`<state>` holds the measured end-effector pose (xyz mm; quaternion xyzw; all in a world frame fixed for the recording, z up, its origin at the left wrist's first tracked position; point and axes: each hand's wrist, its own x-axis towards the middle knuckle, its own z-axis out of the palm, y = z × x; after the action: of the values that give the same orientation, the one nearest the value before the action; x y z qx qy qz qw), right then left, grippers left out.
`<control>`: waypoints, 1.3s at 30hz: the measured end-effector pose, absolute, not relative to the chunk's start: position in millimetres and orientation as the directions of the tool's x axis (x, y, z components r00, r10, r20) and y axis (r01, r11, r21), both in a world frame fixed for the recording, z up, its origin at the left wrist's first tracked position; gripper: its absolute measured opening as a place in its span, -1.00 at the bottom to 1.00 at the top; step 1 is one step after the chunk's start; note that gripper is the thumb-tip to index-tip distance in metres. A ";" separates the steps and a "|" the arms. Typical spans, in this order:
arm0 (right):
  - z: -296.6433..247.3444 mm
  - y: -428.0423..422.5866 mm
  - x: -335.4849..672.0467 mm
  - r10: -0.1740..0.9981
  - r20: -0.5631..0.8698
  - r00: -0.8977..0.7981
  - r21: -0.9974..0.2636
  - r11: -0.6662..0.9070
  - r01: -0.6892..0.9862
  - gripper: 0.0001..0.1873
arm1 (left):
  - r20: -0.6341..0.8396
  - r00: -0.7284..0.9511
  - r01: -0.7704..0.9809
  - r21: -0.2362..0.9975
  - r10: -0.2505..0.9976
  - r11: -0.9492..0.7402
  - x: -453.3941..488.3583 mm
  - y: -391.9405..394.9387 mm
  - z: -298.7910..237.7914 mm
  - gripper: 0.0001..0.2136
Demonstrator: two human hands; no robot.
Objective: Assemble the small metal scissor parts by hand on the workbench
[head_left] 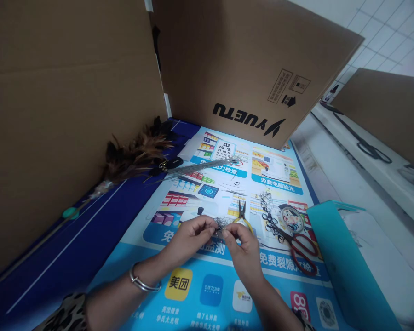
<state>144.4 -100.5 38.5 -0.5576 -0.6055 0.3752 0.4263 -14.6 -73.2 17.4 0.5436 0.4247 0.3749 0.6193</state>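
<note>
Both of my hands meet over the printed poster (207, 294). My left hand (189, 236), with a silver bangle on its wrist, pinches a small tangle of thin wire pieces (221, 225). My right hand (243, 246) pinches the same tangle from the other side. Yellow-handled pliers (243, 214) lie just beyond my fingers. Red-handled scissors (301, 248) lie to the right of my right hand, beside a scatter of small dark rings (271, 216).
A bundle of straight thin wires (200, 168) lies further back, next to a brown feather duster (134, 158). Tall cardboard sheets (248, 69) stand at the left and back. A teal folder (345, 266) rests at the right, with a white ledge (352, 174) beyond it.
</note>
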 end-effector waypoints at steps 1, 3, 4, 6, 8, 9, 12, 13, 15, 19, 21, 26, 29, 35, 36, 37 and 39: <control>37.8 -100.3 144.8 0.995 0.095 -0.014 -0.935 0.094 0.342 -0.86 | -0.124 0.360 -0.004 0.991 0.925 0.134 -14.3 -73.0 18.2 -0.89; 36.3 -100.1 145.7 0.997 0.082 0.001 -0.945 0.078 0.318 -0.85 | -0.134 0.366 0.003 0.990 0.921 0.143 -13.7 -72.7 19.4 -0.89; 35.6 -99.9 146.1 0.997 0.071 0.010 -0.950 0.064 0.306 -0.85 | -0.139 0.368 0.013 0.989 0.919 0.145 -13.3 -72.5 19.7 -0.89; 34.7 -99.6 146.7 0.999 0.045 0.020 -0.958 0.037 0.284 -0.85 | -0.147 0.370 0.033 0.989 0.917 0.146 -12.5 -72.3 19.9 -0.89; 34.5 -99.4 147.1 1.000 0.029 0.011 -0.964 0.025 0.264 -0.85 | -0.148 0.370 0.048 0.989 0.917 0.140 -12.2 -72.1 19.8 -0.88; 34.7 -99.4 147.2 1.000 0.029 0.005 -0.966 0.026 0.256 -0.85 | -0.145 0.371 0.051 0.989 0.917 0.136 -12.3 -72.1 19.7 -0.88; 35.7 -99.4 147.2 0.999 0.034 -0.003 -0.968 0.034 0.247 -0.84 | -0.130 0.384 0.054 0.992 0.914 0.118 -13.4 -72.2 19.7 -0.87; 35.9 -99.3 147.1 0.999 0.034 -0.001 -0.968 0.033 0.247 -0.84 | -0.123 0.388 0.056 0.992 0.914 0.109 -13.9 -72.1 19.7 -0.86; 36.0 -99.1 146.8 0.999 0.033 0.002 -0.969 0.031 0.246 -0.85 | -0.109 0.389 0.073 0.994 0.915 0.087 -14.7 -71.6 19.2 -0.86; 34.8 -99.1 146.8 0.999 0.037 -0.004 -0.970 0.037 0.242 -0.84 | -0.068 0.369 0.132 0.991 0.927 0.020 -15.2 -70.6 15.9 -0.87; 33.9 -99.2 147.1 0.999 0.038 -0.006 -0.968 0.039 0.246 -0.84 | -0.057 0.363 0.161 0.987 0.930 -0.002 -15.1 -70.8 13.7 -0.86; 33.5 -98.7 147.8 1.000 0.026 -0.007 -0.964 0.027 0.263 -0.84 | -0.066 0.354 0.195 0.981 0.933 -0.005 -14.8 -71.9 11.3 -0.82; 34.5 -98.4 147.6 0.999 0.026 -0.025 -0.966 0.032 0.258 -0.83 | -0.067 0.338 0.182 0.983 0.939 0.004 -14.5 -71.6 13.1 -0.84; 34.6 -98.7 146.5 0.999 0.028 -0.036 -0.964 0.036 0.264 -0.83 | -0.110 0.326 0.106 0.991 0.939 0.079 -13.5 -71.7 18.4 -0.86; 34.3 -98.7 146.6 0.999 0.029 -0.036 -0.963 0.037 0.266 -0.83 | -0.120 0.330 0.091 0.991 0.936 0.095 -13.3 -71.6 18.7 -0.86; 34.0 -98.5 146.7 0.999 0.028 -0.036 -0.963 0.037 0.267 -0.83 | -0.133 0.335 0.076 0.991 0.933 0.114 -13.2 -71.4 18.9 -0.86; 33.5 -98.0 147.3 0.999 0.026 -0.031 -0.963 0.033 0.267 -0.82 | -0.164 0.336 0.043 0.986 0.927 0.159 -13.0 -70.6 18.9 -0.85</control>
<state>147.3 -98.0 33.5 -0.5486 -0.5770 0.4271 0.4285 -13.0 -70.6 18.9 0.5394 0.4497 0.3601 0.6141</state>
